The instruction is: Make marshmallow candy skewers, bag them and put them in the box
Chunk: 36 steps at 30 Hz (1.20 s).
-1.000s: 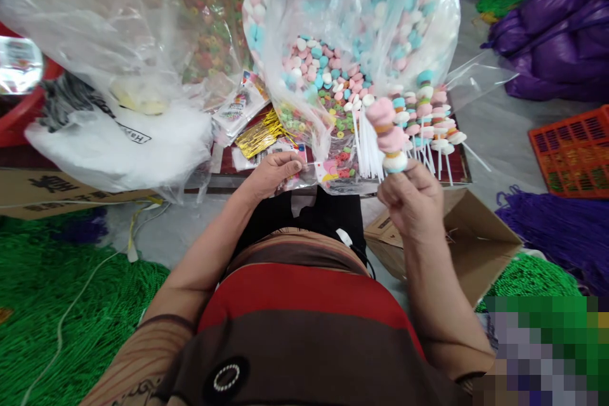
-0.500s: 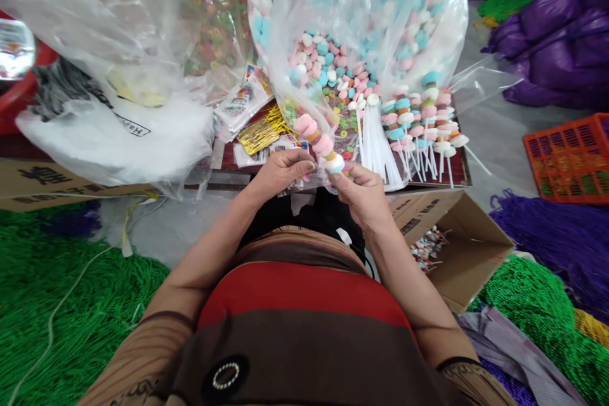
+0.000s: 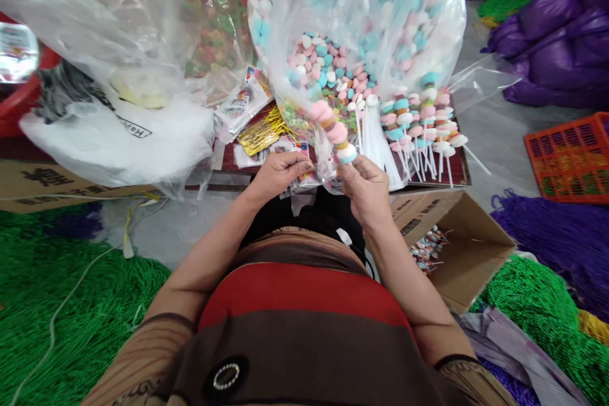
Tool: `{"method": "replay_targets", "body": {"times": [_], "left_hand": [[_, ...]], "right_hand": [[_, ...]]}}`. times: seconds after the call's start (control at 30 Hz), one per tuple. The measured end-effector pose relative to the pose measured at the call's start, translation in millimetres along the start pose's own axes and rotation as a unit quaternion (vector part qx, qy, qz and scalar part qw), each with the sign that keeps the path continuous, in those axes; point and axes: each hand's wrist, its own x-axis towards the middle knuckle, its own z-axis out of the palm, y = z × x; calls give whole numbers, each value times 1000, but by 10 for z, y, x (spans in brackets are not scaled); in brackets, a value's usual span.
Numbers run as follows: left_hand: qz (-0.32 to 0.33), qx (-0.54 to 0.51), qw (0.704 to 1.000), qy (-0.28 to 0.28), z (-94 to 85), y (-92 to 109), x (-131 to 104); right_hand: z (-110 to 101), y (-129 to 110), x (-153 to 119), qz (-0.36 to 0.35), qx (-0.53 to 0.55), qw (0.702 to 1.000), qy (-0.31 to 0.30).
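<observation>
Candy skewer (image 3: 333, 130) stick hidden inside right hand (image 3: 364, 187); left hand (image 3: 278, 174) fingertips perhaps pinching wrapper.

— Bright, even daylight; shadows soft?
— Yes. Glare whitens the plastic bags (image 3: 143, 32) at eleven o'clock. Edges bow outward, fisheye-like; corners slightly soft, centre sharp.
</observation>
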Motion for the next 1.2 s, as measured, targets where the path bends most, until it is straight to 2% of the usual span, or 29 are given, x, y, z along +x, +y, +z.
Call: {"method": "replay_targets", "body": {"times": [0.1,0.23,0.33,0.47,0.63,0.8,0.9,1.0,1.1,1.2], "left_hand": [[-22,-53,998,38,-69,-51,-3],[-41,-136,988,56,-159,-98,-2],[-38,-153,986,49,-206,-105,-3],[-19,-153,988,9,-243,-103,-9],[-5,-135,991,-11,-255,-115,-12],[-2,-80,996,-30,-277,-59,14],[-3,-41,998,-53,-300,-7,30],[-5,-24,998,-59,-305,10,38],[0,-25,998,-58,-293,-8,42],[12,-22,998,-64,-284,-21,48]], "right_hand": [[-121,-95,-16,-9,25,999,25],[-420,-180,-142,-61,-5,997,40],[-651,-215,-248,-95,-46,994,41],[-853,-307,-291,-164,-192,967,17],[-941,-424,-205,-255,-291,920,-55],[-1015,-477,-122,-290,-317,899,-80],[-1082,-493,-98,-293,-316,901,-54],[-1131,-465,-89,-283,-286,915,-31],[-1139,-398,-82,-268,-249,930,-45],[-1130,-341,-66,-249,-256,932,-61]]}}
